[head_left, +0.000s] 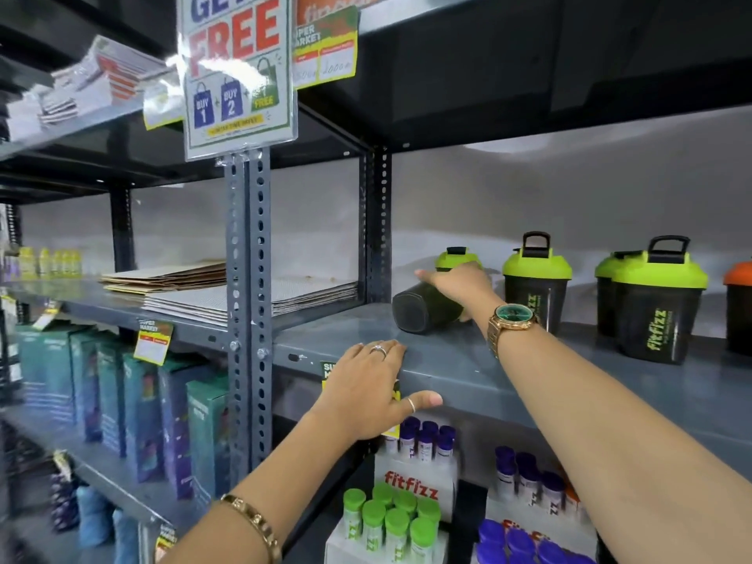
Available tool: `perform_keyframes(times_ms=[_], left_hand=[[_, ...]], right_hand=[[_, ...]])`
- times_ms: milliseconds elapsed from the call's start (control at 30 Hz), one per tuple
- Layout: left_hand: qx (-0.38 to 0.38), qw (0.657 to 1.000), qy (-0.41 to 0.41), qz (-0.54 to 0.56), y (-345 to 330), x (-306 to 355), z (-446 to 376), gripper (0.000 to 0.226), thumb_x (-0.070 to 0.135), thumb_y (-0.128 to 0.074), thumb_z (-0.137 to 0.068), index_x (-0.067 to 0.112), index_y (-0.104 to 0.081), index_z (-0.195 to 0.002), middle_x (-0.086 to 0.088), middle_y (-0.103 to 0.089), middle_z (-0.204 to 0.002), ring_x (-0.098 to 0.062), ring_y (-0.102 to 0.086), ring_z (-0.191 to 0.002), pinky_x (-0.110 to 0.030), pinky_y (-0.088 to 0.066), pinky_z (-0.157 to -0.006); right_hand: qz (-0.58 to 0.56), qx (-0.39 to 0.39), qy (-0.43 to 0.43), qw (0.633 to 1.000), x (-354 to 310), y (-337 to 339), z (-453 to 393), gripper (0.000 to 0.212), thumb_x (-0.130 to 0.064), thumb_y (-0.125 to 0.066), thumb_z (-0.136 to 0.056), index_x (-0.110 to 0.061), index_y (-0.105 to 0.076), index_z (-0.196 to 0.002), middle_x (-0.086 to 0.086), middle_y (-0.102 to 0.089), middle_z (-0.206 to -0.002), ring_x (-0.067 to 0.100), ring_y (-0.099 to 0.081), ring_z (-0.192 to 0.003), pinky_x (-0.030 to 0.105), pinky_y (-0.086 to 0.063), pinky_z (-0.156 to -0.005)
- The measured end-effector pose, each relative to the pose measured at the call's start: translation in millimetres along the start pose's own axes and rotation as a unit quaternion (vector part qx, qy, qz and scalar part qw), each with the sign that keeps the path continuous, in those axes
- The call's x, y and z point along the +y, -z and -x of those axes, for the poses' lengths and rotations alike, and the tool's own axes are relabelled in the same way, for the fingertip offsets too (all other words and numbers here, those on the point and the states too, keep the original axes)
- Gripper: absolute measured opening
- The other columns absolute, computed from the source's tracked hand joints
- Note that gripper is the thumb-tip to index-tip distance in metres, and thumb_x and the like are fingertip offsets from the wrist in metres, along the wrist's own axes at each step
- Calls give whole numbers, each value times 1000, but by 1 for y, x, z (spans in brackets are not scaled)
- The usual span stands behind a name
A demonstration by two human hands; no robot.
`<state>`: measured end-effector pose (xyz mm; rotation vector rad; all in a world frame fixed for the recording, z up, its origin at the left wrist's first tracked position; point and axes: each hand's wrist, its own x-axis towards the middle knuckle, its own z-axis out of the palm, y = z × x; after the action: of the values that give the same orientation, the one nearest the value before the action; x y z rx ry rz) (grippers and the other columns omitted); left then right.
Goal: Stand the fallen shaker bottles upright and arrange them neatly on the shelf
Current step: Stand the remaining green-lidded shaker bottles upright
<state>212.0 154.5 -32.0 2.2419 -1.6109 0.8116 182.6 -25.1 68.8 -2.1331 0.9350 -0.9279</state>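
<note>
A black bottle (427, 309) lies on its side on the grey shelf (468, 360), mid-frame. Its round bottom points toward the lower left. The right hand (460, 280) grips its far end. The left hand (372, 390) rests flat and open on the shelf's front edge.

Black shaker bottles (536, 295) wear lime-green lids on a grey shelf (447, 360).

Shakers: 1 fallen (427, 309), 4 green-lid upright (536, 284), 1 orange-lid (738, 307).
</note>
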Motion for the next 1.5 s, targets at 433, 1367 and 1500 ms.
perform_keyframes(times_ms=[433, 1367, 1500], left_hand=[[12, 1000, 0, 26, -5, -3, 0, 85, 72, -34, -76, 10, -34, -134, -9, -43, -142, -22, -36, -130, -33, -21, -107], [30, 997, 12, 63, -7, -3, -1, 102, 87, -23, -61, 9, -43, -124, -10, -52, -130, -24, -44, -120, -32, -25, -102], [37, 997, 14, 60, -9, -3, -1, 89, 78, -37, -70, 9, -40, -127, -11, -49, -135, -24, -41, -124, -33, -23, -105]], right_hand=[[-196, -140, -131, 962, -13, 8, -1, 63, -10, -77, -70, -9, -40, -120, 12, -51, -82, 32, -54, -67, 41, -47, -47], [295, 228, 177, 911, -39, -2, -7, 79, -58, -63, -75, 2, -48, -123, 18, -52, -124, 34, -48, -113, 40, -45, -85], [317, 201, 175, 910, -32, -6, -9, 75, -50, -69, -74, -1, -45, -127, 16, -52, -124, 34, -50, -113, 41, -45, -87]])
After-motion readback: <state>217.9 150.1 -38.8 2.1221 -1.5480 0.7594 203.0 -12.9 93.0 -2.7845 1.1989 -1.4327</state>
